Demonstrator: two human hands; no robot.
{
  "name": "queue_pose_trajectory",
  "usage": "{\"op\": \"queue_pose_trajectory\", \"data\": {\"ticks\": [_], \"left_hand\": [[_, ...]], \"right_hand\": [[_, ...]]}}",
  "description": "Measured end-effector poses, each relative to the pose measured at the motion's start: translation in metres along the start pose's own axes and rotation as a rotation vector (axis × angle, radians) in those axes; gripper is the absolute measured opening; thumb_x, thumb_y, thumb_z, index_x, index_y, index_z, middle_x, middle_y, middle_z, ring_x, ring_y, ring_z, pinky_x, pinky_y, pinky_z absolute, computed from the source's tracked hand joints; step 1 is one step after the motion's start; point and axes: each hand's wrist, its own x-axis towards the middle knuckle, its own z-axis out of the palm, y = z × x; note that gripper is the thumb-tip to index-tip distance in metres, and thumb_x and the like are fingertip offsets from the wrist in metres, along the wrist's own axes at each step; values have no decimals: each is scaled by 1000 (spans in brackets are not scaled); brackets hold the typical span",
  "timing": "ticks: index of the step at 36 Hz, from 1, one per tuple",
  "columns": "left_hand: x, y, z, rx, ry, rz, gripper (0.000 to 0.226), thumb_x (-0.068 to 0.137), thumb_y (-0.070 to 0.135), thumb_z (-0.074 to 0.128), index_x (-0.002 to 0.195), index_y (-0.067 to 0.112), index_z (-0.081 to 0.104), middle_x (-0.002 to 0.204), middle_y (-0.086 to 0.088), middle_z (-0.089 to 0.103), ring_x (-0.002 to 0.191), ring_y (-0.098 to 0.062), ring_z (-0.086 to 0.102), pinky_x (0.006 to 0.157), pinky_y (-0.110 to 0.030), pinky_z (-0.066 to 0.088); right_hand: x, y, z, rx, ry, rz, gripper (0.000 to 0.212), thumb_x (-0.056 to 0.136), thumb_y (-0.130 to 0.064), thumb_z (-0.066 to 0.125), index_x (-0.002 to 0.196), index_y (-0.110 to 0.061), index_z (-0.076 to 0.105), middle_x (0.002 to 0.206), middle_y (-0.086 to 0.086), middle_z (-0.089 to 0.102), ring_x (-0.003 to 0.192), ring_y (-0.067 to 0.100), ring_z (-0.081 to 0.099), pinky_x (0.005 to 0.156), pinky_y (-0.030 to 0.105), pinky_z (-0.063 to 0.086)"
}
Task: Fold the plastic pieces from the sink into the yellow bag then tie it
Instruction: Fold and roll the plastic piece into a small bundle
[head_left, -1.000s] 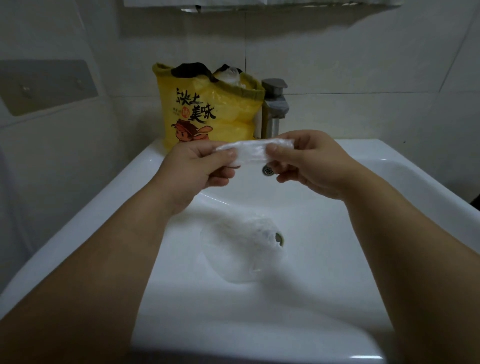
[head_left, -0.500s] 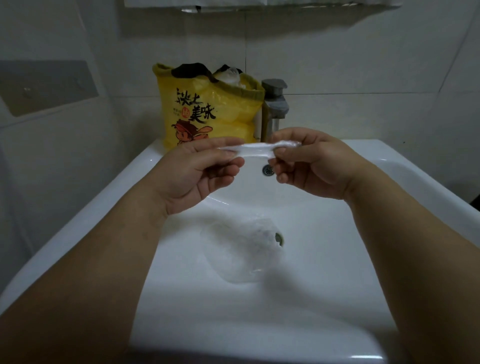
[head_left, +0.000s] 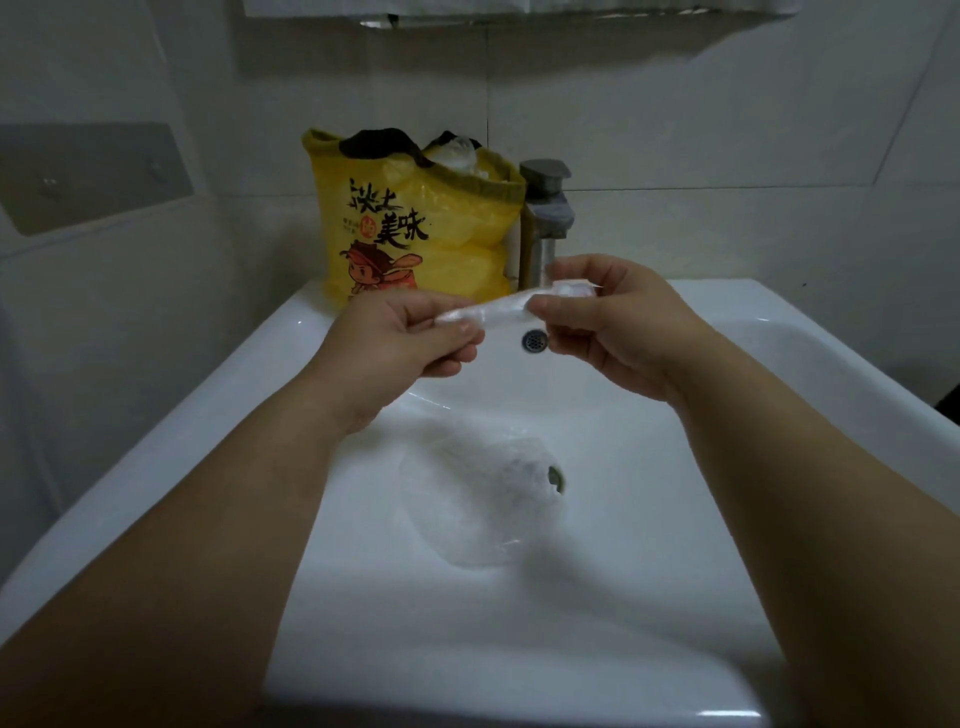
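Head view: 2 hands, 2 loose plastic pieces, 1 yellow bag (head_left: 415, 228), 1 faucet (head_left: 545, 218). The left hand (head_left: 410, 338) and right hand (head_left: 618, 332) each pinch one end of a narrow folded clear plastic strip (head_left: 498, 314), held above the sink (head_left: 810, 358) basin in front of the bag, while the second plastic piece (head_left: 478, 499) lies crumpled on the basin floor, partly covering the drain (head_left: 556, 475). The bag stands open at the sink's back edge, just left of the faucet; white plastic shows at its mouth, count unreadable, and both forearms are cut off by the frame.
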Motion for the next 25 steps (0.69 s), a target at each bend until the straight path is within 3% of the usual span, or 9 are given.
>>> {"op": "queue_pose_trajectory", "data": {"ticks": [3, 5, 7, 9, 11, 15, 20, 25], "left_hand": [[2, 0, 5, -60, 74, 12, 8, 88, 7, 65, 89, 12, 70, 71, 4, 71, 66, -3, 66, 61, -14, 52], [2, 3, 8, -121, 66, -2, 8, 89, 6, 63, 92, 8, 70, 74, -2, 70, 66, -4, 66, 60, -15, 52], [1, 2, 13, -124, 2, -10, 12, 90, 4, 59, 97, 5, 70, 84, -10, 71, 74, -11, 68, 65, -19, 54], [-2, 1, 17, -107, -69, -26, 19, 91, 0, 56, 104, 1, 70, 98, -17, 72, 89, -20, 70, 74, -27, 57], [-3, 2, 19, -133, -111, -44, 23, 91, -4, 54, 109, -2, 68, 102, -16, 72, 95, -24, 71, 78, -30, 58], [-5, 5, 19, -218, -133, -98, 15, 90, -3, 57, 90, 4, 70, 74, -6, 71, 67, -9, 68, 60, -15, 54], [-3, 7, 14, -322, -83, -170, 7, 86, 2, 61, 89, 4, 68, 65, -3, 68, 58, -4, 64, 54, -13, 52], [-2, 8, 10, -335, -72, -199, 7, 87, 2, 60, 90, 2, 66, 66, -2, 69, 57, -4, 64, 53, -12, 52]], "right_hand": [[4, 8, 10, 162, 19, -15, 67, 79, -19, 76, 135, -9, 41, 110, 15, 57, 67, 15, 59, 60, 25, 52], [4, 14, 20, 88, -74, 54, 82, 71, -44, 75, 136, -7, 42, 119, 12, 56, 86, 21, 59, 64, 27, 52], [-1, 24, 32, -47, -152, 129, 87, 66, -57, 72, 132, -6, 48, 124, 11, 56, 105, 27, 58, 71, 28, 53], [-5, 32, 41, -114, -200, 155, 76, 70, -56, 66, 129, -9, 52, 122, 8, 59, 111, 25, 58, 75, 28, 52], [-6, 33, 46, -102, -228, 164, 57, 83, -51, 57, 124, -12, 57, 114, 5, 66, 106, 19, 63, 76, 26, 50], [-6, 23, 42, 73, -183, 158, 32, 95, -44, 49, 98, -15, 64, 69, -7, 68, 63, 6, 63, 68, 25, 47], [-3, 12, 25, 155, -77, 94, 30, 95, -39, 52, 87, -12, 61, 60, -1, 56, 52, 8, 50, 46, 18, 42], [-2, 7, 15, 67, -27, 61, 25, 92, -31, 61, 74, -15, 54, 50, -4, 40, 43, 6, 36, 37, 16, 31]]}}
